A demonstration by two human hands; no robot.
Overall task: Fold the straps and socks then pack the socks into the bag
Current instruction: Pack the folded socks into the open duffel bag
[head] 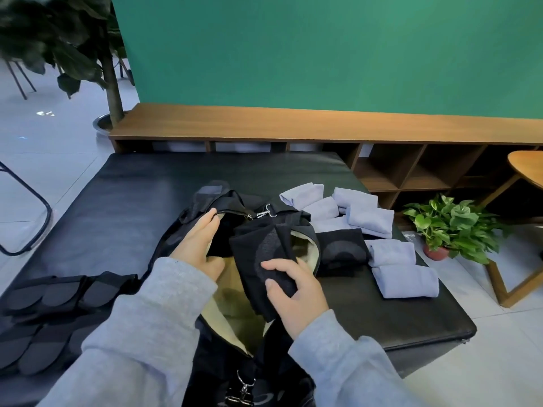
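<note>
The right hand (pixel 293 292) held a folded black sock (pixel 264 259) over the open mouth of the black bag (pixel 232 318), its grip closed on the sock's near end with thumb on top. The left hand (pixel 199 245) rested with straight fingers against the bag's far rim, its grip wide and holding nothing. Another folded black sock (pixel 340 251) lay just right of the bag. Folded pale blue socks (pixel 370 218) lay along the right edge of the desk (pixel 117 207). Folded black straps (pixel 53 292) lay at its near left corner.
</note>
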